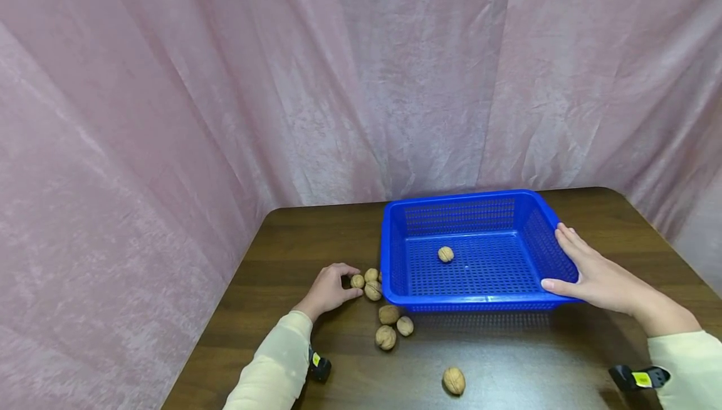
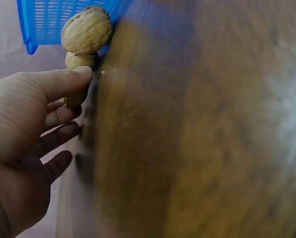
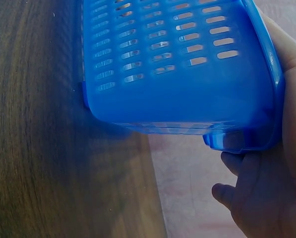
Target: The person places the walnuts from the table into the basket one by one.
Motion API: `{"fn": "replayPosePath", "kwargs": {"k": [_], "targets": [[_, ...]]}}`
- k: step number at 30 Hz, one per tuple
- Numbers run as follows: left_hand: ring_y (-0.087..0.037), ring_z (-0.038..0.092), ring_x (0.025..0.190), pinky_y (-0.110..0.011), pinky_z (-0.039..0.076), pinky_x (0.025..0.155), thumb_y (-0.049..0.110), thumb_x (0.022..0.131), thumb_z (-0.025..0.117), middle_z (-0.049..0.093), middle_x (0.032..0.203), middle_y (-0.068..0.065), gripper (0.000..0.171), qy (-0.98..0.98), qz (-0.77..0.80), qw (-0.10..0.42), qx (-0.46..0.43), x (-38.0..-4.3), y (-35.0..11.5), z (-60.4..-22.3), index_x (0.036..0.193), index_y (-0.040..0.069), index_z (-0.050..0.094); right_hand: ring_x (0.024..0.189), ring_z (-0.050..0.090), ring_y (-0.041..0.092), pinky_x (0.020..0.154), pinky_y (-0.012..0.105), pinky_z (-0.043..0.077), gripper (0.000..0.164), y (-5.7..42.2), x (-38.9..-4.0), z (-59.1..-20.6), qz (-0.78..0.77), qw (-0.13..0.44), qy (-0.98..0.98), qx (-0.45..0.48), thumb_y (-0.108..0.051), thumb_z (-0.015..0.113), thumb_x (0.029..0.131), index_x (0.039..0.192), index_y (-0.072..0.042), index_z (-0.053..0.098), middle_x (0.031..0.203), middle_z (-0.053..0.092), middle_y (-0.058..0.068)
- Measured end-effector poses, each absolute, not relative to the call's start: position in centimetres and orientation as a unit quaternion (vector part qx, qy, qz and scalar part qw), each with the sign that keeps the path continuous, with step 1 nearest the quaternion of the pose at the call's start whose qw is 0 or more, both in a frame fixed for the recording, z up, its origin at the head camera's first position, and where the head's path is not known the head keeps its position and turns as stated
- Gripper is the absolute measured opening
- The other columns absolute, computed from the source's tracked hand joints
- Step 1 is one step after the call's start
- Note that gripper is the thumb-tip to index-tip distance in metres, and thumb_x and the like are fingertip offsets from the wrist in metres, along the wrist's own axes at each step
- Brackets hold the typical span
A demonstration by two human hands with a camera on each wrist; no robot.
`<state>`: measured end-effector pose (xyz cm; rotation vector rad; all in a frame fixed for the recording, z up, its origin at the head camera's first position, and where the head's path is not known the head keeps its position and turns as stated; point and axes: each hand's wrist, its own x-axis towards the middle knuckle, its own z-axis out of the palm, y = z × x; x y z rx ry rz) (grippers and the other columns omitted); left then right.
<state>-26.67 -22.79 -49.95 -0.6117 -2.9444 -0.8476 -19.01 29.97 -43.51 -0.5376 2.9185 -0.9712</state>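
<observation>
A blue plastic basket with slotted sides stands on the table, one walnut inside it. My right hand holds the basket by its near right corner, thumb over the rim; in the right wrist view, fingertips show beneath that corner. Left of the basket, my left hand has thumb and fingers around a walnut on the table. Other walnuts sit between that hand and the basket's left wall. In the left wrist view, the thumb partly hides the held walnut.
Nearer than the basket's left corner lie a few more walnuts, and a single walnut rests toward the front of the dark wooden table. A pink curtain hangs behind the table's far edge.
</observation>
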Motion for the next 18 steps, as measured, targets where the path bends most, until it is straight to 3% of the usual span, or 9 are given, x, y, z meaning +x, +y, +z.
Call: {"fn": "replayPosePath", "kwargs": {"k": [7, 18], "targets": [[-0.021, 0.061, 0.106, -0.041, 0.048, 0.091, 0.024, 0.079, 0.081, 0.067, 0.112, -0.001, 0.041, -0.936, -0.293, 0.011, -0.193, -26.1, -23.2, -47.6, 0.115, 0.009, 0.07, 0.144, -0.011, 0.033, 0.1, 0.073, 0.016, 0.105, 29.7, -18.9, -43.4, -0.316, 0.013, 0.933, -0.173, -0.043, 0.068, 0.087, 0.153, -0.001, -0.001, 0.16, -0.01, 0.013], [-0.015, 0.06, 0.097, -0.036, 0.05, 0.084, 0.023, 0.079, 0.081, 0.066, 0.104, 0.007, 0.039, -0.915, -0.304, 0.069, -0.257, -25.7, -20.0, -41.1, 0.116, 0.013, 0.07, 0.144, -0.009, 0.035, 0.099, 0.073, 0.017, 0.106, 29.8, -18.9, -42.9, -0.311, 0.018, 0.936, -0.165, -0.045, 0.069, 0.086, 0.153, -0.001, -0.001, 0.16, -0.011, 0.013]]}}
